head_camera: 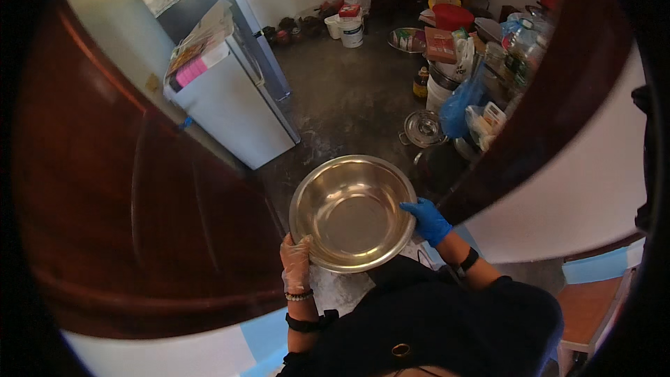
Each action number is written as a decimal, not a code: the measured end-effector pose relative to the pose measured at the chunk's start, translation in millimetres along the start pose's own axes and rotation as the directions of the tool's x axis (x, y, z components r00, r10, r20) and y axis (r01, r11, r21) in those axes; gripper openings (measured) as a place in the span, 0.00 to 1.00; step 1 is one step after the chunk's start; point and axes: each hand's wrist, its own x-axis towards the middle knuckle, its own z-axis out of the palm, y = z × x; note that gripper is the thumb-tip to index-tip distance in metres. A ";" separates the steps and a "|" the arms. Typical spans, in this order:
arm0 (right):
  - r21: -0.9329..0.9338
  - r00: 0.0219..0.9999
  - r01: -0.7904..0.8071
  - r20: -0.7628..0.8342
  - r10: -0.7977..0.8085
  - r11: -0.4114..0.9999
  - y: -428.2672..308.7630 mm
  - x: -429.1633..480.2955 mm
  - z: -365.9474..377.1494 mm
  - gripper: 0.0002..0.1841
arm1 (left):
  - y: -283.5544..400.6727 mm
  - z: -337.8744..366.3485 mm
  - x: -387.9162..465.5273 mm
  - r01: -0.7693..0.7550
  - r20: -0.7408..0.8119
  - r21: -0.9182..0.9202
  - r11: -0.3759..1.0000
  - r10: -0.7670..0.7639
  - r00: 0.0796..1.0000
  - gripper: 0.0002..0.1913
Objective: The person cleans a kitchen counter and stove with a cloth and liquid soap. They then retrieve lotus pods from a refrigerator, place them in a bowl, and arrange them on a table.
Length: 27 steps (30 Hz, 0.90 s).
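A wide stainless steel basin [352, 220] is held out in front of my body, its inside facing up and nothing in it. My left hand [297, 262], in a clear plastic glove, grips the rim at the lower left. On the right side, my right hand [428, 221] wears a blue glove and clasps the rim, thumb over the inner edge. The fingers beneath the basin are hidden on both sides.
I am in a doorway between a dark wooden door [157, 230] and a dark frame [544, 136]. A refrigerator [235, 110] stands ahead left. Along the right are a lidded metal pot [423, 128], an oil bottle [420, 84] and a blue plastic bag [463, 107]. White buckets [351, 34] stand farther back.
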 end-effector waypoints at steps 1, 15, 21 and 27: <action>-0.003 0.998 0.045 0.038 -0.045 0.999 -13.6 33.9 12.9 0.21 | 8.3 1.5 37.3 0.005 -0.005 0.066 0.998 -0.005 1.000 0.14; -0.232 0.990 -0.038 0.120 0.067 0.972 -156.2 359.5 184.5 0.20 | 5.6 -24.7 391.4 0.178 0.088 -0.155 0.972 -0.166 0.982 0.11; -0.050 0.988 -0.001 -0.156 -0.007 0.999 -232.4 444.5 163.1 0.16 | 10.2 67.6 586.5 0.212 0.265 0.025 0.977 -0.211 0.941 0.18; 0.086 0.836 0.320 -0.494 -0.239 0.943 -321.2 539.6 117.2 0.13 | 82.9 205.9 751.6 0.278 0.588 -0.047 0.959 -0.199 0.784 0.18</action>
